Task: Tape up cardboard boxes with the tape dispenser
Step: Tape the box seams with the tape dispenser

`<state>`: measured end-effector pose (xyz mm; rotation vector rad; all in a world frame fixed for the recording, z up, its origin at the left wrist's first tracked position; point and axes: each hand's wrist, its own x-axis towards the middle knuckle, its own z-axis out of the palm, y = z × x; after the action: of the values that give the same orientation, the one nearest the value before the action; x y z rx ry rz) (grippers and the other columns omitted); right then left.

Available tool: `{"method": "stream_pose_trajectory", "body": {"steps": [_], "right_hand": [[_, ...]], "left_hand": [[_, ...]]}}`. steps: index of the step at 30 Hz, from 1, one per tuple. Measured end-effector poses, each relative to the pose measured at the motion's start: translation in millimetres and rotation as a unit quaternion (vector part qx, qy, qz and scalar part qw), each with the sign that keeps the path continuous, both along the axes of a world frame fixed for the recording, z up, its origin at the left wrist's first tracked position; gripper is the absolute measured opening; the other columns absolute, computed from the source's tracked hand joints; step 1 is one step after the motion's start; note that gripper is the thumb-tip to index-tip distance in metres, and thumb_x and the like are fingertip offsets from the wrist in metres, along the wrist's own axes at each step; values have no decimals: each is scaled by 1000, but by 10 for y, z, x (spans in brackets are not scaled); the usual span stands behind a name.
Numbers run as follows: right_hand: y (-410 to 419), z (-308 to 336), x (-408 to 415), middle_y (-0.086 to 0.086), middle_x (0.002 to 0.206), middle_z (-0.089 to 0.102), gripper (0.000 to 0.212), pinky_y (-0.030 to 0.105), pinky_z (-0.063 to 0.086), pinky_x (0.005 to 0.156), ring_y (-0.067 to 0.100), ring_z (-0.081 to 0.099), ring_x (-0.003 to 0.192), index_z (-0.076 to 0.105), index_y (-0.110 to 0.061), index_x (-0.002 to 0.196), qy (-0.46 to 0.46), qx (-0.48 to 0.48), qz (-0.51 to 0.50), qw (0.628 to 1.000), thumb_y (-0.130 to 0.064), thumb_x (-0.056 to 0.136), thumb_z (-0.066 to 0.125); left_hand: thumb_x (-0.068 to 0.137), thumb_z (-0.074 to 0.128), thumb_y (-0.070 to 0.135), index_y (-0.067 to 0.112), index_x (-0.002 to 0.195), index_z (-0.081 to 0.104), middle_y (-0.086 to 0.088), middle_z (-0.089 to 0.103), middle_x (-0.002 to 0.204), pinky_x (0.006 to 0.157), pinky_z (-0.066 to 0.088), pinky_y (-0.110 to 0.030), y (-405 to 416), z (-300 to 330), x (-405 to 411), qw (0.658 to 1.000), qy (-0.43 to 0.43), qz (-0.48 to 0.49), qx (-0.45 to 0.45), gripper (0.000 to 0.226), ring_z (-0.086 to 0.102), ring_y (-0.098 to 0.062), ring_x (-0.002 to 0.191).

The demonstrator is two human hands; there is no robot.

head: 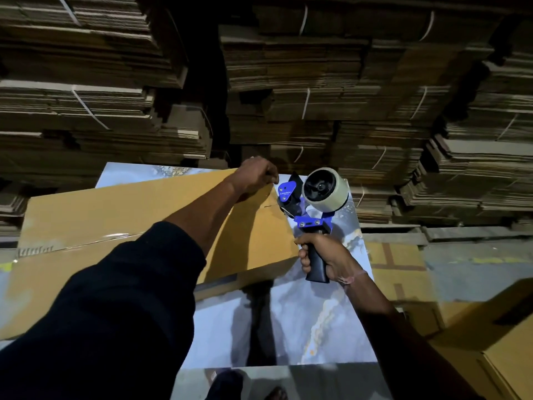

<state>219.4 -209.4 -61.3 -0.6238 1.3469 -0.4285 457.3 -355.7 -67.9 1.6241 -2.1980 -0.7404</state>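
**Dispenser at the far right corner of the box**

The box [138,215] lies on the table [302,321], with one clear tape strip already across its left part. The dispenser [311,203] touches its far right corner. The right hand [323,258] has its fingers clamped on the handle. The left hand [255,176] rests on the far edge, fingers curled over it. If this hand lets go, the box may slide and the tape may wrinkle. Cardboard stacks [317,82] stand behind.
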Motion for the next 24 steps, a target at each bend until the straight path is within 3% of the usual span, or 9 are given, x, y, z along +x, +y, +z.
{"method": "stream_pose_trajectory", "body": {"steps": [3, 5, 8, 10, 14, 19, 24], "right_hand": [[-14, -14, -4, 9, 56, 49, 18, 24, 35, 41, 21, 43, 39, 52, -10, 78, -6, 4, -1, 1000, -6, 94, 59], [-18, -16, -11, 9, 56, 49, 18, 23, 36, 41, 20, 43, 40, 52, -10, 77, -11, 5, 3, 1000, -6, 94, 59], [-17, -21, -21, 8, 57, 49, 22, 23, 36, 42, 20, 43, 40, 50, -11, 74, -16, 6, 5, 1000, -7, 95, 59], [-3, -24, -26, 8, 57, 48, 22, 23, 36, 42, 20, 42, 39, 49, -11, 75, -24, 9, 1, 1000, -7, 95, 58], [100, -8, -71, 8, 56, 46, 33, 23, 34, 41, 19, 40, 38, 45, -12, 66, -28, 20, -4, 999, -7, 97, 56], [410, -111, -277, 13, 59, 45, 30, 28, 32, 44, 24, 38, 39, 47, -9, 67, -24, 20, -22, 999, -7, 95, 60], [506, -129, -276, 15, 59, 45, 30, 30, 31, 46, 25, 38, 40, 46, -9, 68, -24, -3, -33, 999, -5, 95, 59]], "left_hand": [[102, 66, 22, 19, 106, 76, -1, 73, 113, 95, 53, -40, 29, 6, 103, 999, 13, -30, 15, 12, 67, -20, 107], [104, 62, 25, 23, 110, 74, -1, 68, 124, 102, 48, -42, 54, -29, 168, 998, 25, -52, 24, 14, 61, -21, 120], [105, 58, 32, 35, 109, 71, 2, 61, 139, 122, 28, -45, 57, -166, 249, 996, 47, -69, 17, 14, 47, -18, 141], [105, 57, 37, 40, 110, 69, 4, 54, 150, 127, 18, -50, 47, -229, 269, 997, 45, -64, 13, 14, 34, -17, 152], [105, 58, 35, 37, 113, 70, 2, 49, 155, 127, 18, -53, 23, -257, 253, 998, 41, -51, 10, 15, 29, -20, 154], [104, 57, 39, 56, 99, 62, 5, 53, 151, 126, 16, -62, -16, -328, 272, 999, 31, -38, 14, 19, 30, -21, 155], [105, 58, 24, 31, 111, 73, 1, 61, 139, 129, 15, -47, 132, -86, 163, 998, -1, -66, -9, 18, 38, -18, 149]]}}
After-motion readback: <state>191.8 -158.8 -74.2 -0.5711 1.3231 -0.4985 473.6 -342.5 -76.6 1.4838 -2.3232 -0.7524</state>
